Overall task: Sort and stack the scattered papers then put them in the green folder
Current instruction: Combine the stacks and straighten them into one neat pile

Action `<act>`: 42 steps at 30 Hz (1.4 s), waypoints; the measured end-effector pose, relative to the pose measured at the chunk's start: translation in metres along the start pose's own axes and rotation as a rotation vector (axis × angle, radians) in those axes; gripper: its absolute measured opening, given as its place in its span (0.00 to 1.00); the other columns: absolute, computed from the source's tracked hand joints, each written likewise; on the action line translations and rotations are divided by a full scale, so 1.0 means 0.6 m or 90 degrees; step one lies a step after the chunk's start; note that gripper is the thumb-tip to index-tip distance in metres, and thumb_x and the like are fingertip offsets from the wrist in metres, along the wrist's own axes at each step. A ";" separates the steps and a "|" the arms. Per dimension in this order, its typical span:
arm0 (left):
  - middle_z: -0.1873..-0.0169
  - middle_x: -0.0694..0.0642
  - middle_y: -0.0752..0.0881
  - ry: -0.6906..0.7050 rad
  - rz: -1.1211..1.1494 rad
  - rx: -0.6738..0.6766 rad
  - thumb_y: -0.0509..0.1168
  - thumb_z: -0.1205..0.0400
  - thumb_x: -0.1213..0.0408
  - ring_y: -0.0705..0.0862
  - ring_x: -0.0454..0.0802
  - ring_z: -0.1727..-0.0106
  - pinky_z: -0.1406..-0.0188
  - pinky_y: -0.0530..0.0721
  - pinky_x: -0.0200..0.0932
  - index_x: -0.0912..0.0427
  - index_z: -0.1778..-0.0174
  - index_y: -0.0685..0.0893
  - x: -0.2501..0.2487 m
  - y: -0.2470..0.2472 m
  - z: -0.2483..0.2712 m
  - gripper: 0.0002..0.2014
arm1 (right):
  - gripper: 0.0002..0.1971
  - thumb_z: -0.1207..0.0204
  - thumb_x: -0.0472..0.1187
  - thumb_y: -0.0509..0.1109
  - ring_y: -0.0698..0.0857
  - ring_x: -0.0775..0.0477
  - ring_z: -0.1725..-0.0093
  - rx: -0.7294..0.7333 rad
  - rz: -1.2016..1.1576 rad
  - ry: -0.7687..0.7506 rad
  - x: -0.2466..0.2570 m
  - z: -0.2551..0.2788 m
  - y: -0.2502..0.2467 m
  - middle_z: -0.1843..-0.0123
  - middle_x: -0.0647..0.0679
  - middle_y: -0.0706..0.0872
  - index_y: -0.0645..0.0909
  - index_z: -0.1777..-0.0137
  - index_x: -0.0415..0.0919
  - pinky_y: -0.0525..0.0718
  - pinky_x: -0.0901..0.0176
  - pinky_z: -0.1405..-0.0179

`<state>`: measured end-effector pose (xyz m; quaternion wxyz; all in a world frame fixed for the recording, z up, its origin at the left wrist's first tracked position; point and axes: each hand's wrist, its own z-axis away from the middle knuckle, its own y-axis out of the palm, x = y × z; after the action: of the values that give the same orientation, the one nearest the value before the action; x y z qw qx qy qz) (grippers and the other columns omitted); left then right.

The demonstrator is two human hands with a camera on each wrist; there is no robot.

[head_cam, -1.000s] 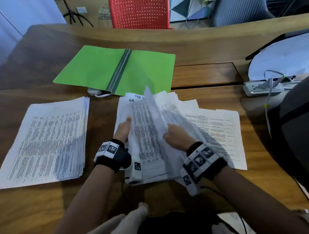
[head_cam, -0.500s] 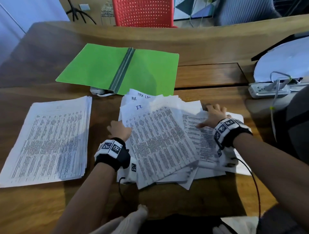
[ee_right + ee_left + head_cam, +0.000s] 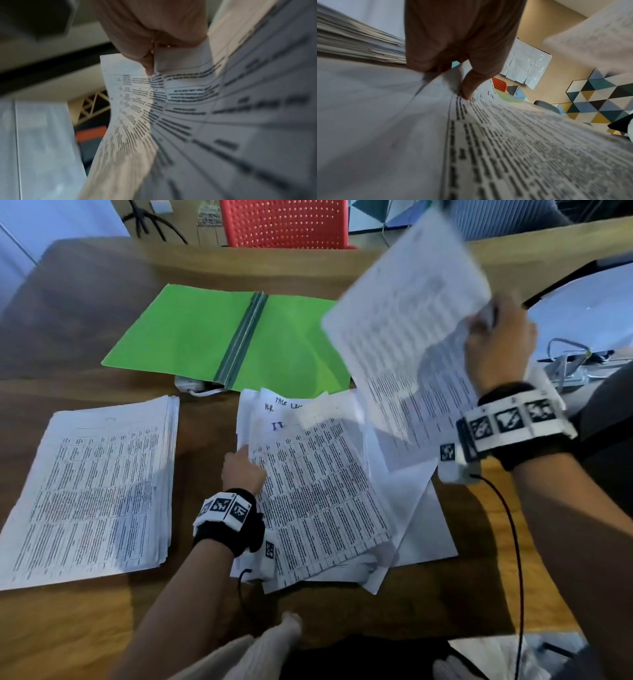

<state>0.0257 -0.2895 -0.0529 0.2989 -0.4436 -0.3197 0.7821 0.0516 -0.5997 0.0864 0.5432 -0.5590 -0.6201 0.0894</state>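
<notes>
The green folder (image 3: 191, 337) lies open at the back of the wooden desk. A squared stack of printed papers (image 3: 92, 484) sits at the left. A loose, fanned pile of papers (image 3: 325, 484) lies in the middle. My left hand (image 3: 245, 463) grips the pile's left edge. In the left wrist view its thumb (image 3: 467, 89) presses on the top printed sheet and the fingers curl beneath. My right hand (image 3: 493, 337) pinches a few printed sheets (image 3: 407, 313) and holds them blurred in the air above the pile's right side. The pinch (image 3: 152, 56) is at the sheets' (image 3: 188, 108) edge.
A white power strip (image 3: 575, 368) with cables and a pale round cover (image 3: 589, 313) sit at the right. A white plug (image 3: 191, 385) pokes out under the folder's front edge. A raised wooden ledge (image 3: 171, 261) and a red chair (image 3: 284, 222) stand behind.
My right hand left the right side of the pile and rose up and back, carrying printed sheets with it. My left hand stayed on the pile's left edge.
</notes>
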 end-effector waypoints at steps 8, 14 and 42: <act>0.37 0.67 0.83 -0.028 0.090 0.034 0.61 0.20 0.69 0.80 0.66 0.35 0.38 0.77 0.50 0.66 0.35 0.80 0.000 -0.003 0.001 0.17 | 0.08 0.24 0.40 0.64 0.82 0.41 0.58 0.032 -0.178 0.128 0.011 0.043 0.030 0.58 0.36 0.84 0.79 0.57 0.34 0.67 0.53 0.62; 0.27 0.63 0.76 -0.073 0.338 0.087 0.58 0.18 0.44 0.75 0.62 0.28 0.25 0.71 0.53 0.65 0.26 0.72 0.006 0.002 0.002 0.32 | 0.10 0.24 0.39 0.63 0.79 0.34 0.48 0.299 -0.080 0.307 -0.030 0.205 0.135 0.50 0.31 0.81 0.76 0.51 0.30 0.74 0.49 0.52; 0.60 0.40 0.92 0.451 0.802 -0.110 0.71 0.33 0.59 0.89 0.38 0.51 0.48 0.84 0.36 0.55 0.50 0.82 -0.119 -0.184 0.127 0.15 | 0.17 0.34 0.30 0.77 0.86 0.71 0.58 0.168 -0.624 -0.027 0.102 0.178 -0.058 0.62 0.72 0.88 0.79 0.54 0.51 0.82 0.76 0.58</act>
<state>0.0091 -0.2932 0.0982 -0.1589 -0.7920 0.0518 0.5871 -0.0383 -0.5109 0.1047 0.5749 -0.1267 -0.8036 -0.0871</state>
